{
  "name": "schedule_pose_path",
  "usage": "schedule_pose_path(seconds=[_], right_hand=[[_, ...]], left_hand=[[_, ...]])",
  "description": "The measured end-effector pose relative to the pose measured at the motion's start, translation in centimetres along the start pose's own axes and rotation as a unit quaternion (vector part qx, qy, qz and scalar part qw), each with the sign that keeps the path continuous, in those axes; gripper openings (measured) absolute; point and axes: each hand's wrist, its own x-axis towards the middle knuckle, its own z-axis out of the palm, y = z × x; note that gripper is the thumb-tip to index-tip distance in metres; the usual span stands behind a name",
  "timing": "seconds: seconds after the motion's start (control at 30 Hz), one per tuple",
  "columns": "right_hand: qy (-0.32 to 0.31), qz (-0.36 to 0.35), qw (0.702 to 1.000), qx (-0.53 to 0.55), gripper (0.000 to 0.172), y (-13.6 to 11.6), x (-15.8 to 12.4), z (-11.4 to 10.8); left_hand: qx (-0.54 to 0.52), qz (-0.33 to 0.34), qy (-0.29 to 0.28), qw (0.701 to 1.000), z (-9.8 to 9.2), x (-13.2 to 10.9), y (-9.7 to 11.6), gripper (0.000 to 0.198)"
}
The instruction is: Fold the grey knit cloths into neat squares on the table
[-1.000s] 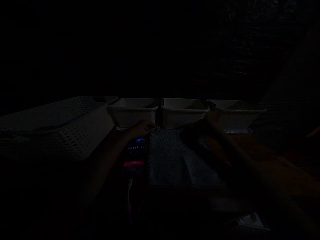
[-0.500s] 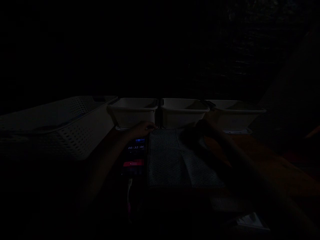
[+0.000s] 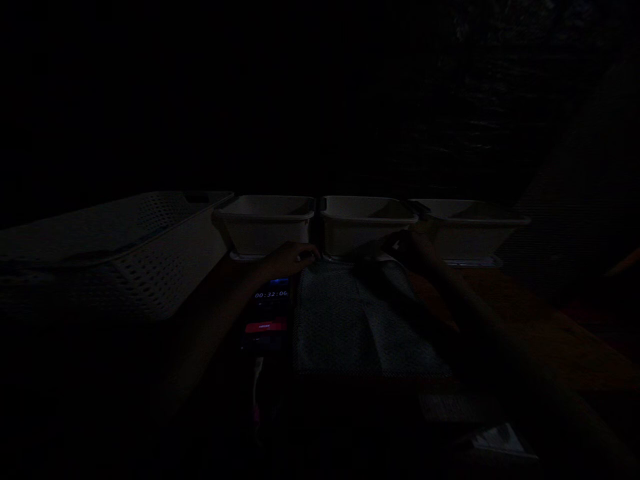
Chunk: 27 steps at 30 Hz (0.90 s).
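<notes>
The scene is very dark. A grey-blue textured cloth (image 3: 335, 320) lies on the wooden table, a crease running down it. My left hand (image 3: 295, 255) is at the cloth's far left corner, its fingers bent and closed there. Over the far right part of the cloth, my right hand (image 3: 413, 245) is slightly raised in front of the middle bin, thumb and fingers drawn together. What it pinches is lost in shadow; a faint pale patch shows beside its fingertips. A lit phone (image 3: 267, 317) with a running timer lies left of the cloth.
Three pale bins, a left bin (image 3: 267, 233), a middle bin (image 3: 357, 235) and a right bin (image 3: 475, 233), line the table's back. A large perforated basket (image 3: 200, 247) stands at left. A white cable (image 3: 257, 380) runs below the phone. A shiny packet (image 3: 500, 440) lies at the front right.
My right hand has moved slightly left and up from the cloth's far right corner. My left hand has shifted a little to the right. The bins stay put.
</notes>
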Motion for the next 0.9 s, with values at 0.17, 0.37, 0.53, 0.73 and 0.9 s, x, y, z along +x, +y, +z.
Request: schedule_pose_path(seconds=[0.17,0.37,0.53,0.73,0.9], right_hand=[[-0.021,-0.131,0.979,0.155,0.036,-5.9,-0.7,1.0],[-0.094,-0.116,0.954,0.26,0.03,-11.1,-2.2,2.2],[-0.07,-0.126,0.95,0.277,0.032,-10.2,-1.8,2.3],[-0.062,-0.126,0.966,0.219,0.035,-10.3,-1.8,2.4],[-0.045,-0.127,0.974,0.183,0.027,-10.1,-1.6,3.0]], left_hand=[[-0.044,0.055,0.007,0.997,0.8,0.2,3.4,0.021],[-0.076,0.041,0.038,0.996,1.4,0.2,4.9,0.017],[-0.088,0.018,0.033,0.995,1.5,0.2,4.1,0.02],[-0.12,0.036,0.09,0.988,1.5,0.2,4.1,0.024],[-0.13,0.03,0.071,0.989,1.6,0.2,3.9,0.022]])
